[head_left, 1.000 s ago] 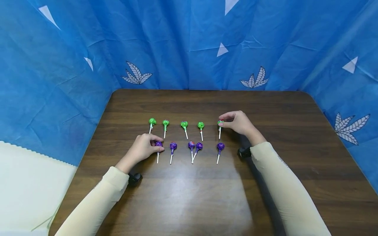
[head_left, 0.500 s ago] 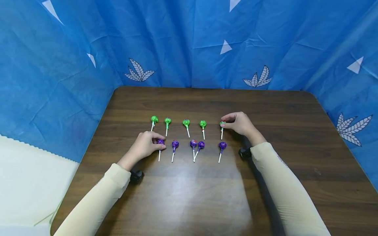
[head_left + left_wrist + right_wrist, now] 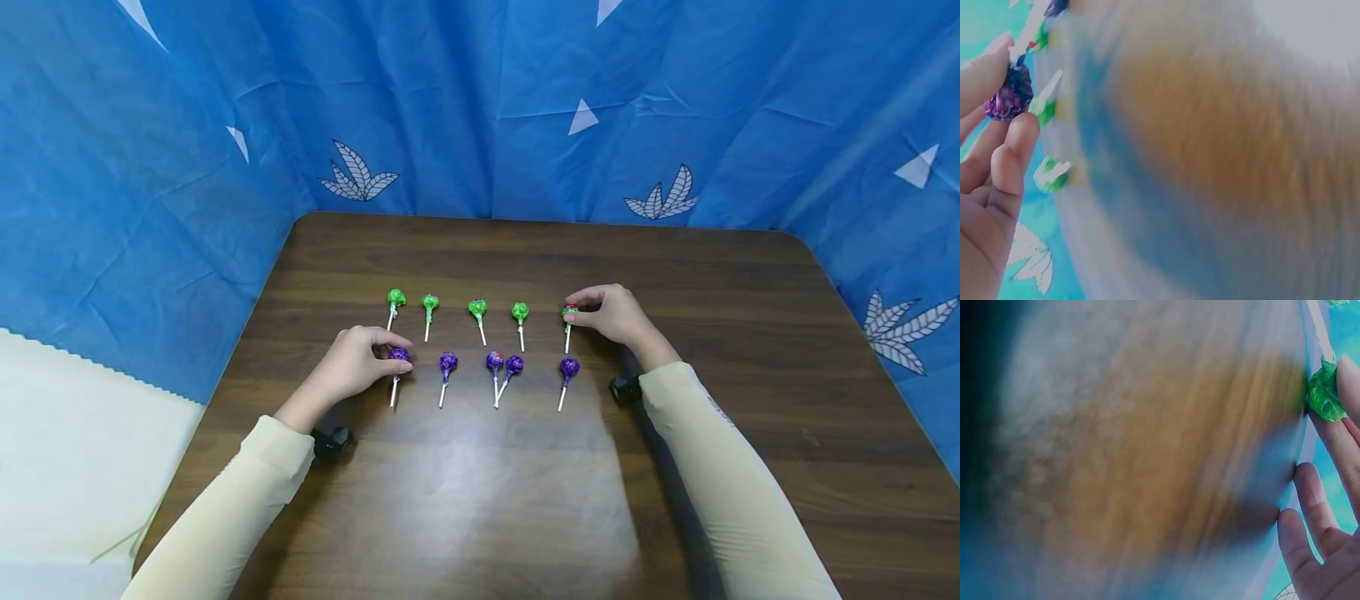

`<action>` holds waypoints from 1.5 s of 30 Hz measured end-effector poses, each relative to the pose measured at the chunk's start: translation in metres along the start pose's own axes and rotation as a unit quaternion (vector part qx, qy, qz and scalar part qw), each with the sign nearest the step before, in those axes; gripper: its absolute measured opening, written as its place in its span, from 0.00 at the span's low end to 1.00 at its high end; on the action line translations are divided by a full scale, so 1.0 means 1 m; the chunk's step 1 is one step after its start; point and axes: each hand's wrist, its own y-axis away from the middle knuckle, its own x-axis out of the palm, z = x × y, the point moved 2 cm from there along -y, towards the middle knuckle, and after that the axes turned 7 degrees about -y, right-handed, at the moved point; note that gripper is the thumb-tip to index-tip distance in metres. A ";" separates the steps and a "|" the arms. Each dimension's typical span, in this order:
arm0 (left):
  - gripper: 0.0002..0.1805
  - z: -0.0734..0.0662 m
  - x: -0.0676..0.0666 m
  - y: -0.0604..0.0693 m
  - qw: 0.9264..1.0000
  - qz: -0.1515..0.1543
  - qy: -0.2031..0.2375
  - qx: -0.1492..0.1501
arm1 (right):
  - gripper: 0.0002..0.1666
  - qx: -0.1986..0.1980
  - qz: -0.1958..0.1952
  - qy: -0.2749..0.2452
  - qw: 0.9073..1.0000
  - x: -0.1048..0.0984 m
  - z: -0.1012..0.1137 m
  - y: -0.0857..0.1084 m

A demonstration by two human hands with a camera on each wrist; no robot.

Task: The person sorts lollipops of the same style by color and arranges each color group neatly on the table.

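Note:
My left hand (image 3: 345, 367) pinches the head of a purple lollipop (image 3: 394, 390) between thumb and fingers, at the left end of the near row. The left wrist view shows that wrapped purple head (image 3: 1013, 94) with its stick pointing up the frame. At the right end of the far row, my right hand (image 3: 613, 314) holds a green lollipop (image 3: 567, 337) by its head. Its green wrapper (image 3: 1324, 394) sits between thumb and index finger in the right wrist view, the other fingertips at the table surface. Whether the left lollipop touches the table I cannot tell.
Several green lollipops (image 3: 477, 308) lie along the far row. Purple ones continue the near row, with two (image 3: 494, 361) crossing at their sticks and one (image 3: 569, 367) below my right hand. A blue curtain (image 3: 480, 108) borders the brown wooden table (image 3: 480, 500).
My left hand has shifted slightly left with its purple lollipop, widening the gap to its neighbour. The right hand stays on the green lollipop. The head view has shifted a little.

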 end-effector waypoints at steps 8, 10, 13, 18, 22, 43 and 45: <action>0.17 0.016 -0.014 0.016 0.999 0.015 0.000 -0.030 | 0.22 -0.003 0.005 0.003 1.000 -0.001 -0.002 0.001; 0.17 0.021 -0.013 0.019 0.999 0.021 -0.002 -0.032 | 0.22 -0.003 0.004 0.003 1.000 -0.001 -0.002 0.001; 0.16 0.026 -0.011 0.023 0.999 0.023 -0.007 -0.031 | 0.22 -0.004 0.003 0.003 1.000 0.000 -0.001 0.001; 0.16 0.031 -0.009 0.025 0.999 0.021 -0.013 -0.031 | 0.23 -0.003 0.005 0.003 1.000 0.000 -0.001 0.001; 0.17 0.033 -0.007 0.025 0.999 0.021 -0.013 -0.036 | 0.23 -0.003 0.006 0.002 1.000 0.001 0.000 0.001; 0.24 0.018 -0.010 0.021 0.999 -0.001 -0.038 -0.013 | 0.28 -0.066 -0.019 0.036 0.997 -0.001 0.032 0.016; 0.26 0.010 -0.011 0.018 0.999 -0.003 -0.035 -0.009 | 0.28 -0.088 -0.013 0.044 0.995 0.004 0.046 0.022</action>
